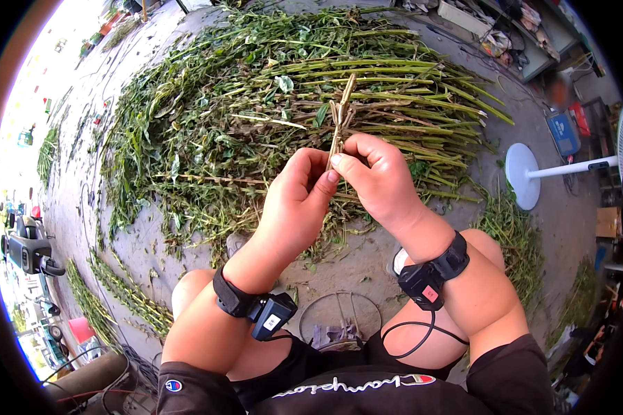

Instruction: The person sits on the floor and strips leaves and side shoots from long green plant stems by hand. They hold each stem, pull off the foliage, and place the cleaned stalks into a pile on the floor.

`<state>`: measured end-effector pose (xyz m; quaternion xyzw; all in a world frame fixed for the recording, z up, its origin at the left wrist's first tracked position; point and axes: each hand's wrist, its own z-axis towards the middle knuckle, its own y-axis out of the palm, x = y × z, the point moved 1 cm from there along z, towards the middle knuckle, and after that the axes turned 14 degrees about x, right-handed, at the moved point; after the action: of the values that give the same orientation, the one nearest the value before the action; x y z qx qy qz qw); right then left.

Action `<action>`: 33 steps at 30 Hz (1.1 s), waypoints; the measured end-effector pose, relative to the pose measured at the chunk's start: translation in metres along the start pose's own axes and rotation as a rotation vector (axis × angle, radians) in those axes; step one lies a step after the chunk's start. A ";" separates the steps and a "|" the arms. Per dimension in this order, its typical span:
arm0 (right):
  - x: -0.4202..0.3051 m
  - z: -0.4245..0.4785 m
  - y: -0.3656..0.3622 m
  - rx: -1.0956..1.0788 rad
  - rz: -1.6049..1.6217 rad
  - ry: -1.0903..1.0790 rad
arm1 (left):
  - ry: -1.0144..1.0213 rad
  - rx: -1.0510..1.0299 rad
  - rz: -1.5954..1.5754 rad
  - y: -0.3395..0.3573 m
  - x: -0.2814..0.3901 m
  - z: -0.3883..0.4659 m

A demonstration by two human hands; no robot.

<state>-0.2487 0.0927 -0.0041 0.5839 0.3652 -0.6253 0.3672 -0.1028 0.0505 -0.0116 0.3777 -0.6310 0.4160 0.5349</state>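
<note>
Both my hands meet in front of me over a broad heap of cut leafy green stalks [290, 70]. A dry brown stalk piece with pods [341, 114] points up and away between them. My left hand [303, 194] pinches its lower end between thumb and curled fingers. From the other side, my right hand [376, 171] grips it too, thumb tip close to the left thumb. The fingers hide the bottom of the stalk. Black strapped devices [428, 282] sit on both wrists.
A white fan [523, 176] stands at the right beside a smaller pile of stalks [514, 244]. A blue box [563, 132] is behind it. More stalks [130, 290] lie at lower left, near a pink bucket [81, 328]. A scooter [28, 246] stands far left. A round metal frame [309, 308] is between my legs.
</note>
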 end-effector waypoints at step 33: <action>0.008 0.002 -0.006 -0.157 0.087 0.241 | 0.074 0.014 0.182 -0.001 -0.002 0.001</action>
<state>-0.2555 0.0939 -0.0119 0.6394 0.4289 -0.5037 0.3918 -0.1017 0.0495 -0.0140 0.3068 -0.6394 0.4811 0.5153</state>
